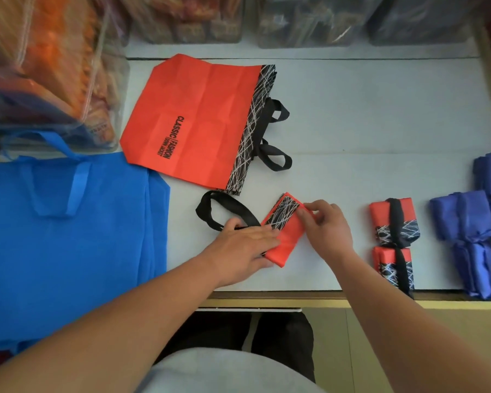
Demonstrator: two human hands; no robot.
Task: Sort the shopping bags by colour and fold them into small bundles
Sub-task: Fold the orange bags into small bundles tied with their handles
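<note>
A folded red bag (287,239) with a black-and-white scribble band lies near the table's front edge, its black handle (224,208) looping out to the left. My left hand (244,251) presses flat on its left side with straight fingers. My right hand (328,228) pinches the bundle's upper right edge. A flat red bag (193,117) printed "CLASSIC FASHION" lies behind. Two finished red bundles (394,222) (394,265), each wrapped with a black handle, sit to the right. A large flat blue bag (68,236) lies at the left.
Several dark blue folded bundles (476,242) are stacked at the right edge. Clear plastic packs of bags (48,66) stand at the left and along the back. The pale table (366,123) ends in a front edge just below my hands.
</note>
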